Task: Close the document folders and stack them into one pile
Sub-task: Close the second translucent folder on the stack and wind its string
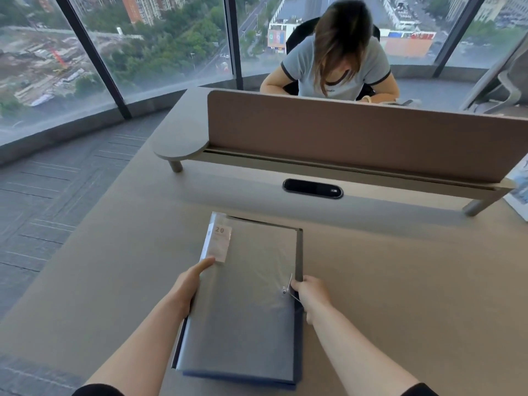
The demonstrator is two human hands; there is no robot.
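A pile of closed grey-blue document folders (245, 304) lies on the beige desk (400, 281) in front of me. The top folder has a translucent cover and a white label reading "20" at its far left corner. My left hand (190, 284) grips the pile's left edge, thumb on top near the label. My right hand (310, 294) pinches the right edge beside a small metal clasp. A darker blue folder shows underneath along the right and near edges.
A brown divider panel (357, 138) on a raised shelf crosses the desk's far side, with a black cable slot (313, 189) below it. A person sits behind the panel. Printed papers (521, 190) lie at the right edge. The desk's left edge drops to carpet.
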